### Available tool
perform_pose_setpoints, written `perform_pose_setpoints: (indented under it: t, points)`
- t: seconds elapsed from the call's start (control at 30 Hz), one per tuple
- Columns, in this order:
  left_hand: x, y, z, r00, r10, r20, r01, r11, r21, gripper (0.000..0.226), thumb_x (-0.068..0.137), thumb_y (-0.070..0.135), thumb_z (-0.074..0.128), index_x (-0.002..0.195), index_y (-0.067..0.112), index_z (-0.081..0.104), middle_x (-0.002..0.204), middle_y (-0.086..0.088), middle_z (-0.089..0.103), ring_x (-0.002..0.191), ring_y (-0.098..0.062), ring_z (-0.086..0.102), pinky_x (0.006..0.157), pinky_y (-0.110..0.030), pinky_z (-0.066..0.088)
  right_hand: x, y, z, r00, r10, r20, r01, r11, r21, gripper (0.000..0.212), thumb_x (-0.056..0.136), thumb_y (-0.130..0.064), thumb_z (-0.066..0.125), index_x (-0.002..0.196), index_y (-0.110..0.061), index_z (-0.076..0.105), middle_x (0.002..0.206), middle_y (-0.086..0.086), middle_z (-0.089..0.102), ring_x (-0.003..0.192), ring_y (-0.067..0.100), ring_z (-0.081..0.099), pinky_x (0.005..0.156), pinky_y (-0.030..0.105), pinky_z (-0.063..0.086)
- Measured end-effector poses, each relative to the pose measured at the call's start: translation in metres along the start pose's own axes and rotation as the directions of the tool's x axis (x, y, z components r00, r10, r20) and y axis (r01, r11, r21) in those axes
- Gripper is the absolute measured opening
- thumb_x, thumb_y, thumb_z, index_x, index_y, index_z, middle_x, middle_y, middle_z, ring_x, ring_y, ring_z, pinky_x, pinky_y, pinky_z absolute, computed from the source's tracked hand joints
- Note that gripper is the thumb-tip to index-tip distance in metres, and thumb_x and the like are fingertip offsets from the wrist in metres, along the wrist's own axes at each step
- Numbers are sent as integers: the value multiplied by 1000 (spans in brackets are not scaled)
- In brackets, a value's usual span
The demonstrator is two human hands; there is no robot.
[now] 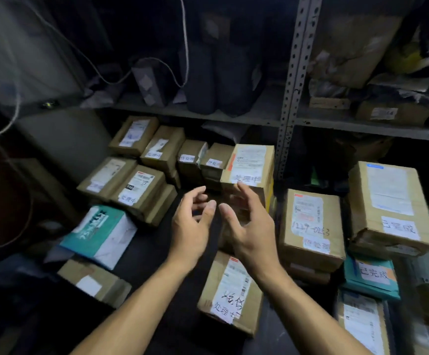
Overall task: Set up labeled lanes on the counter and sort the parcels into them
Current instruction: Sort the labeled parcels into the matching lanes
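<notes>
Both hands raised over the dark counter (pixel 154 254), palms turned toward each other, fingers loosely curved and spread — nothing held in either. Left hand (pixel 191 224) slightly lower and more to the near side; right hand (pixel 246 226) a little further forward, its fingertips (pixel 241 187) reaching up to the near lower edge of the tall brown cardboard parcel with the white handwritten slip (pixel 250 165). Cannot tell whether touching that edge or only just in front of it.

Directly beyond the fingers, then, and somewhat to the right of the gap between the hands: this tall parcel, stacked on other cartons, its long axis running away from the person toward the grey perforated metal shelf post (pixel 294 80). Nearer to the right hand than to the left — probably the right side of the carton to be taken first, the left hand closing on the opposite face.

Below the right wrist, on the near side: a flat brown carton with a printed label and black handwriting (pixel 230 293), long axis also pointing away. Left of the left fingers, well apart: a row of small brown cartons with white slips (pixel 141 188) and a teal-and-white soft mailer (pixel 100 234). Right of the right fingers: a brown carton marked with handwritten numbers (pixel 310 226), and further right a larger taped brown carton (pixel 390 203).

Sorting seemingly well advanced, many parcels already carrying slips and lying in groups.
</notes>
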State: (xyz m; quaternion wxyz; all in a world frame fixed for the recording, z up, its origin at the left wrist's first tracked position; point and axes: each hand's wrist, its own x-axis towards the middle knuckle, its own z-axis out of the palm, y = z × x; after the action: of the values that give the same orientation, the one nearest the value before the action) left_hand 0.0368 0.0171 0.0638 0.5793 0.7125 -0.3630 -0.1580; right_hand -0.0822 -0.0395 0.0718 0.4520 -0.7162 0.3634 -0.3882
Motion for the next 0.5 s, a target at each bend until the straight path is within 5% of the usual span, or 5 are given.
perform_pose_setpoints:
  t: [0.1, 0.3, 0.43, 0.5]
  points:
    - [27, -9, -40, 998, -12, -56, 12, 1000, -1, 30, 96, 14, 62, 123, 24, 55, 109, 8, 60, 93, 8, 59, 77, -6, 46, 24, -21, 42, 997, -27, 77, 26, 1000, 7, 57, 93, -35, 66, 146, -24, 46, 134, -14, 56, 117, -4, 54, 93, -2, 35]
    - [84, -65, -128, 988, -96, -118, 102, 994, 44, 29, 95, 19, 63, 124, 21, 58, 108, 12, 60, 95, 9, 58, 80, -5, 44, 59, -35, 146, 985, 5, 171, 3, 999, -49, 57, 94, -41, 63, 146, -24, 46, 138, -6, 60, 124, 5, 55, 105, 24, 44]
    - [123, -125, -197, 972, -182, -149, 200, 973, 116, 29, 95, 22, 64, 123, 19, 58, 113, 6, 62, 99, -4, 61, 86, -15, 46, 69, -27, 230, 967, 127, 219, -119, 992, -48, 50, 95, -37, 64, 141, -23, 51, 127, -14, 63, 101, -25, 53, 89, 0, 39]
    - [140, -159, -231, 962, -221, -161, 249, 952, 179, 29, 95, 24, 64, 123, 19, 57, 115, 5, 61, 101, -7, 60, 91, -23, 49, 71, -20, 272, 945, 207, 254, -195, 978, -73, 49, 94, -38, 64, 139, -22, 52, 123, -16, 60, 92, -27, 54, 81, -2, 40]
